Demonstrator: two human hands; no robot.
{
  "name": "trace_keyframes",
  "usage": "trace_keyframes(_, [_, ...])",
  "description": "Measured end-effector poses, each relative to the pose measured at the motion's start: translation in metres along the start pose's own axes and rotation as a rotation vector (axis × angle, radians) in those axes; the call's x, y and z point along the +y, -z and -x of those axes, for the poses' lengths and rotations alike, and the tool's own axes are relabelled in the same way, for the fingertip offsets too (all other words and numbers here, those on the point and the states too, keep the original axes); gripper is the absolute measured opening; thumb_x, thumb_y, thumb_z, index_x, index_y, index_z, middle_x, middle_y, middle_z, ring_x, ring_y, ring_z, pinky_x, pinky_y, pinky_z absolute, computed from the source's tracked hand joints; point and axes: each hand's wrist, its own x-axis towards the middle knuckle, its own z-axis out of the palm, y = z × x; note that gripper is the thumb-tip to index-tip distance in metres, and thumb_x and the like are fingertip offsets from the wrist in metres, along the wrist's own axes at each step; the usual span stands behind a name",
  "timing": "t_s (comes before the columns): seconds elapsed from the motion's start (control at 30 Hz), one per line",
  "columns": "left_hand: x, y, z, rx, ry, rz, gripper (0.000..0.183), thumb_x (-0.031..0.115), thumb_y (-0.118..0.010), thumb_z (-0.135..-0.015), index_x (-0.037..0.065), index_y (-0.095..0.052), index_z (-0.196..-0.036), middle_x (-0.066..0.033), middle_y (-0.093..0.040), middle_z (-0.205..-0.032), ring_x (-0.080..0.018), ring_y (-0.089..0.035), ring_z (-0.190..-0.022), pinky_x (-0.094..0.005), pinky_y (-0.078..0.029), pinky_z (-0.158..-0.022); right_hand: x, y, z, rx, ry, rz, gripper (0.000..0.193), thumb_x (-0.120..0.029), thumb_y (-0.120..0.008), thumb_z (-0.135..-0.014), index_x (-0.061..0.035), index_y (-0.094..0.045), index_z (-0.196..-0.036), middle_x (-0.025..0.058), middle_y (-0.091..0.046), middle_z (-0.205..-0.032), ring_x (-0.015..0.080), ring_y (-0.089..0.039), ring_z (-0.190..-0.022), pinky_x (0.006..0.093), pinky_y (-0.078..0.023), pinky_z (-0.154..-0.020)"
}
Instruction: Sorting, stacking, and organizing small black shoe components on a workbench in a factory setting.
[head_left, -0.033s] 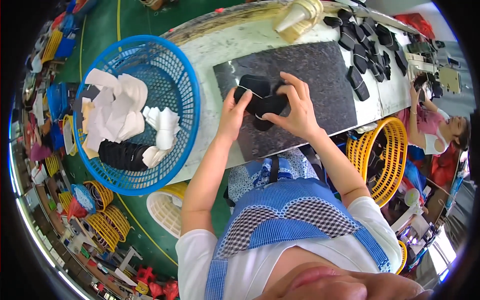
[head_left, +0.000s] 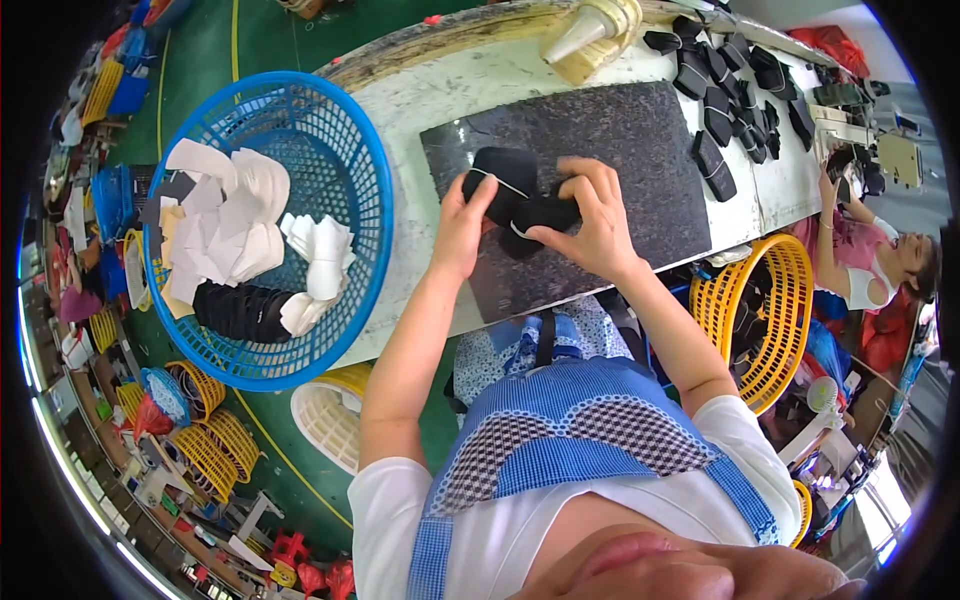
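Observation:
Over the dark speckled board [head_left: 640, 130] on the table, my left hand [head_left: 458, 228] grips a black bundle [head_left: 506, 170] of stacked pieces with a pale band across it. Its thumb presses on the near side. My right hand [head_left: 598, 222] is curled round a second black bundle [head_left: 545, 212], thumb below and fingers above, with a pale loop showing near the thumb. Both bundles are side by side and touch or overlap. Another dark part shows underneath, and I cannot make out which bundle it belongs to.
A blue basket [head_left: 384, 190] at the left holds white, tan and black cut pieces. Several banded black bundles [head_left: 714, 170] lie at the table's far right. A cone spool [head_left: 595, 38] stands at the back edge. A yellow basket [head_left: 795, 330] stands at the right, near another person [head_left: 865, 255].
My right fingers have come down and closed onto the second bundle, whose pale loop now shows more plainly. My left hand keeps its grip, and the view has shifted slightly.

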Motion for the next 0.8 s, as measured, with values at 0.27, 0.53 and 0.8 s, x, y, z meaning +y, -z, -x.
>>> trace_keyframes(0.27, [-0.04, 0.045, -0.05, 0.437, -0.744, -1.295, 0.06, 0.012, -0.072, -0.083, 0.003, -0.045, -0.136, -0.0243, -0.053, -0.124, -0.0418, -0.048, -0.122, -0.0477, -0.042, -0.102, 0.121, -0.044, 0.04, -0.108, -0.828, -0.456, 0.048, -0.039, -0.068, -0.094, 0.0024, -0.062, -0.118, 0.0143, -0.069, -0.102, 0.0221, -0.066, -0.097, 0.0352, -0.051, -0.085])
trace_keyframes(0.53, [-0.068, -0.026, -0.052, 0.151, -0.553, -0.945, 0.066, 0.021, -0.076, -0.084, 0.005, -0.046, -0.141, -0.0233, -0.051, -0.131, -0.0382, -0.051, -0.12, -0.0448, -0.044, -0.102, 0.122, -0.019, 0.033, -0.351, -0.441, -0.504, 0.052, -0.002, -0.067, -0.079, -0.0084, -0.059, -0.13, 0.0143, -0.056, -0.12, 0.0305, -0.06, -0.111, 0.0383, -0.047, -0.1])
trace_keyframes(0.8, [-0.052, -0.012, -0.058, 0.273, -0.666, -1.245, 0.042, 0.012, -0.075, -0.083, 0.006, -0.06, -0.122, -0.0164, -0.056, -0.124, -0.0363, -0.055, -0.116, -0.0433, -0.046, -0.1, 0.166, 0.019, 0.007, -0.19, -0.176, 0.033, 0.048, -0.008, -0.071, -0.076, -0.0059, -0.064, -0.124, 0.0192, -0.06, -0.119, 0.0327, -0.06, -0.114, 0.0392, -0.047, -0.102])
